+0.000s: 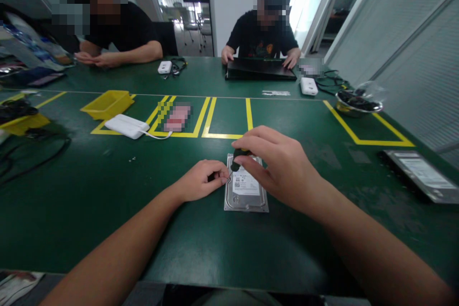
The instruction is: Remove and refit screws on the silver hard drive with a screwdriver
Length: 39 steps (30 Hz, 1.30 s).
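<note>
Right hand [278, 165] arches over the far end of a silver hard drive [245, 189] lying flat on the green table [107, 210], its fingers bent round a dark tool with a yellow tip [237, 158] that stands on the drive's far left corner. Left hand [201, 181] lies just left of the drive, curled into a loose fist, thumb and forefinger pinched against the drive's left edge; whether something small sits between them I cannot tell. Both forearms come in from the near edge and meet over the drive, the right wrist raised, the left one low on the mat.

Around the drive the green surface is bare on the near side and to the left, with room to slide either way. Just beyond it run yellow tape lines [247, 114] marking boxes. Further left sit a white power bank [127, 125] with its cable and a yellow tray [107, 103]; black cables trail at the far left edge. To the right, well apart, a second drive [419, 174] lies near the table's edge, and a metal bowl [358, 104] stands beyond it.

Across the table two other people sit: one with hands on a closed black laptop [260, 69], one at the left with hands clasped on the table.
</note>
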### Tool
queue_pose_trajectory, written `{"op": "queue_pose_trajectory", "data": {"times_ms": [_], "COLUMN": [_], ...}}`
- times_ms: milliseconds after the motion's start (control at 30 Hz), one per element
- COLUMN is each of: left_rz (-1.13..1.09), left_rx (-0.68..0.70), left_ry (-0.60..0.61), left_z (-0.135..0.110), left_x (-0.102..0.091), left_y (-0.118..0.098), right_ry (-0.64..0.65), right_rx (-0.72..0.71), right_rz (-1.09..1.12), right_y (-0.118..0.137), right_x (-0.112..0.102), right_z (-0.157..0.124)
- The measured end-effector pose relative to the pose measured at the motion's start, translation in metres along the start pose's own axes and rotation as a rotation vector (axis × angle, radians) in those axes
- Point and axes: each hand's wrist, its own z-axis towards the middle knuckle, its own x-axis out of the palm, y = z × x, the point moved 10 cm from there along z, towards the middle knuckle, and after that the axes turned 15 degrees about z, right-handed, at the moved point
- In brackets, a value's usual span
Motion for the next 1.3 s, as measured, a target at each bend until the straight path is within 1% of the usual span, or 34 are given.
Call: {"op": "queue_pose_trajectory", "data": {"times_ms": [100, 200, 367, 533, 700, 800, 1067, 1300], "left_rz": [0.016, 0.032, 0.059, 0.011, -0.021, -0.027, -0.015, -0.044], "left_rx": [0.016, 0.016, 0.010, -0.011, -0.020, -0.024, -0.014, -0.004], "left_ry": [-0.022, -0.018, -0.011, -0.005, 0.042, 0.046, 0.050, 0.023], "left_z": [0.000, 0.000, -0.002, -0.003, -0.002, -0.001, -0.002, -0.001], "left_x": [-0.002, -0.002, -0.001, 0.000, 0.002, 0.001, 0.005, 0.000], "left_y": [-0.002, -0.003, 0.001, 0.006, 0.003, 0.002, 0.004, 0.001], "right_ry": [0.018, 0.044, 0.090, 0.090, 0.080, 0.072, 0.151, 0.232], "right_rx": [-0.045, -0.068, -0.039, -0.018, 0.069, 0.095, 0.136, 0.186], "right_rz": [0.028, 0.056, 0.109, 0.126, 0.040, -0.035, -0.144, -0.128], "right_y": [0.006, 0.010, 0.011, 0.011, 0.005, 0.007, 0.017, 0.024], "right_x": [0.002, 0.005, 0.009, 0.007, 0.005, 0.004, 0.008, 0.008], "right_z": [0.000, 0.000, 0.000, -0.001, -0.003, -0.003, -0.008, -0.015]}}
